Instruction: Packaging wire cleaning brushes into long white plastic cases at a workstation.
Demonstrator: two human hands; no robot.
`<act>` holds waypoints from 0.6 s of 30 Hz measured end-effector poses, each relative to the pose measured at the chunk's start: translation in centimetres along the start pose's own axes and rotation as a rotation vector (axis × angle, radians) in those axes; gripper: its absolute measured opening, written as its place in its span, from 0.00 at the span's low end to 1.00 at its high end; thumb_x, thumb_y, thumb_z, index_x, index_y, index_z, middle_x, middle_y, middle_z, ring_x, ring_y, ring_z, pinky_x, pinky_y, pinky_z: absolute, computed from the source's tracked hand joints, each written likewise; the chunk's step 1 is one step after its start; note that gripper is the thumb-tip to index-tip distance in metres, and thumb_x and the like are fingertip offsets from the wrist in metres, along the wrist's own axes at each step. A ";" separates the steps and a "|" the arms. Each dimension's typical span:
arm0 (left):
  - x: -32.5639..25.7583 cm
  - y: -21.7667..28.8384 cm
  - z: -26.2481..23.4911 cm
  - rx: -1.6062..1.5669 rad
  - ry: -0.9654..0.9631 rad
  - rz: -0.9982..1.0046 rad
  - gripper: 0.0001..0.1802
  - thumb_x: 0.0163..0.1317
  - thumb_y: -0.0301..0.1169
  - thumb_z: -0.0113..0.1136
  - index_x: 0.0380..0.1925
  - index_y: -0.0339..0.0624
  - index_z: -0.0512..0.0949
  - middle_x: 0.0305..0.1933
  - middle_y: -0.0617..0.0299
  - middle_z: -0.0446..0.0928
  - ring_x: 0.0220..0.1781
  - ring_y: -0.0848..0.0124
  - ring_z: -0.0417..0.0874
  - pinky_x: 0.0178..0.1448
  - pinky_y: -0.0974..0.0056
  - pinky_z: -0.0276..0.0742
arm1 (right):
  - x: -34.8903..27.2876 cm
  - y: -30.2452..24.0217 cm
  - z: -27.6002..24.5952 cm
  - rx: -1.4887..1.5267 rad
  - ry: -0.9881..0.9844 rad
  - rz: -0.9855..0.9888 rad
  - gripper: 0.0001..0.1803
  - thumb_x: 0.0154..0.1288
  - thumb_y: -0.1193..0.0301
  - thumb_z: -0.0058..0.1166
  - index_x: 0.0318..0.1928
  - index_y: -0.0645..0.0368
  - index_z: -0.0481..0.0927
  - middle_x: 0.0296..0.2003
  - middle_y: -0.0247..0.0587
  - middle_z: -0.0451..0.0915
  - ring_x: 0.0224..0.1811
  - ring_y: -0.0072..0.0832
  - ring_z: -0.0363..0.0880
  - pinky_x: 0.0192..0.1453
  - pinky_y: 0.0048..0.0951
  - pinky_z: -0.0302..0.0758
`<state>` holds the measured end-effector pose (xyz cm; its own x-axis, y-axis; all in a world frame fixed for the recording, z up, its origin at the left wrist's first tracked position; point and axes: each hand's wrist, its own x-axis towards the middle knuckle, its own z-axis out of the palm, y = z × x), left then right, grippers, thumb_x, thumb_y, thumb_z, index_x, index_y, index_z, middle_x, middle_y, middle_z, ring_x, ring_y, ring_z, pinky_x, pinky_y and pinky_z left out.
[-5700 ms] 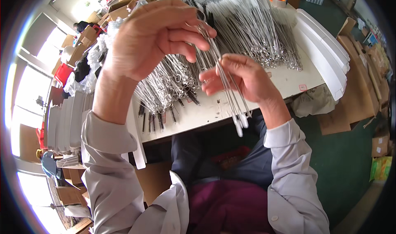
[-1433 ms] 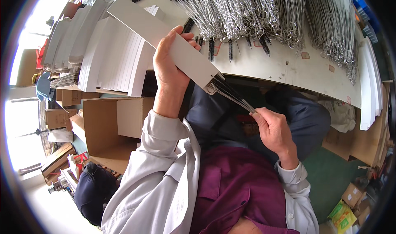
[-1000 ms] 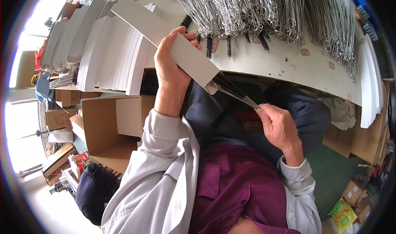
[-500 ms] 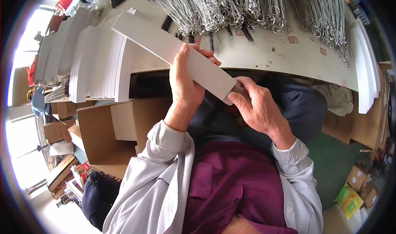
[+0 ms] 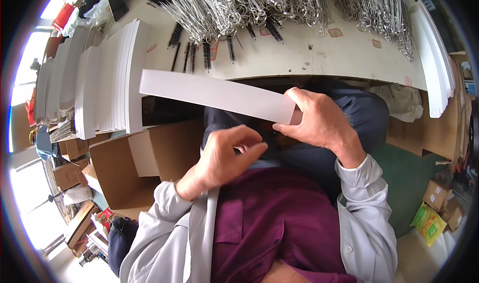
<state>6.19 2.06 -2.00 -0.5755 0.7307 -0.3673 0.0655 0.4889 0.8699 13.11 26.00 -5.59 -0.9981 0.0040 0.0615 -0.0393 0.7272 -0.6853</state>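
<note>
My right hand (image 5: 319, 121) grips the right end of a long, narrow white box (image 5: 214, 94), thumb below and fingers above. The box lies slanted in front of me, its far left end free near the table edge. What is inside that gripped end is mostly hidden by the fingers. Below the box and apart from it is my left hand (image 5: 227, 153), thumb and fingers loosely curved with a gap between them and nothing seen in it. Beyond, on the table (image 5: 279, 58), lie bundles of wire-handled brushes (image 5: 249, 8) with ring ends and black bristles (image 5: 206, 56).
Rows of flat white boxes (image 5: 107, 78) stand on the table's left side. More white boxes (image 5: 431, 58) are stacked at its right edge. An opened cardboard carton (image 5: 122, 171) sits below left. A clear plastic bag (image 5: 399, 103) hangs under the table at right.
My left hand has let go of the white box and dropped down toward me. The box, still in my right hand, has tilted to lie flatter. The view has shifted slightly.
</note>
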 end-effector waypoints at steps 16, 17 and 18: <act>3.1 -5.0 1.6 0.734 0.145 0.409 0.28 0.43 0.36 0.78 0.43 0.39 0.76 0.33 0.55 0.80 0.35 0.54 0.86 0.36 0.51 0.82 | -0.6 -1.1 1.0 -0.108 -0.234 -0.149 0.31 0.51 0.53 0.77 0.45 0.63 0.80 0.32 0.45 0.82 0.36 0.46 0.85 0.41 0.44 0.80; 3.2 -5.1 1.5 0.726 0.152 0.403 0.26 0.45 0.35 0.77 0.44 0.39 0.77 0.33 0.54 0.81 0.35 0.52 0.86 0.36 0.51 0.83 | -0.6 -1.0 0.0 -0.156 -0.112 -0.195 0.29 0.55 0.50 0.73 0.42 0.63 0.79 0.31 0.46 0.82 0.37 0.46 0.84 0.44 0.44 0.79; 3.1 -5.3 1.4 0.719 0.151 0.402 0.26 0.45 0.35 0.77 0.44 0.39 0.77 0.33 0.54 0.81 0.35 0.52 0.86 0.36 0.51 0.83 | -0.6 -0.7 -0.7 -0.204 0.008 -0.242 0.28 0.59 0.47 0.70 0.38 0.62 0.79 0.30 0.46 0.81 0.39 0.45 0.84 0.47 0.43 0.78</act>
<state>5.16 2.40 -8.23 -0.4972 0.8675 0.0183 0.7636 0.4274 0.4840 13.76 25.94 -4.66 -0.9605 -0.1814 0.2112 -0.2647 0.8305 -0.4902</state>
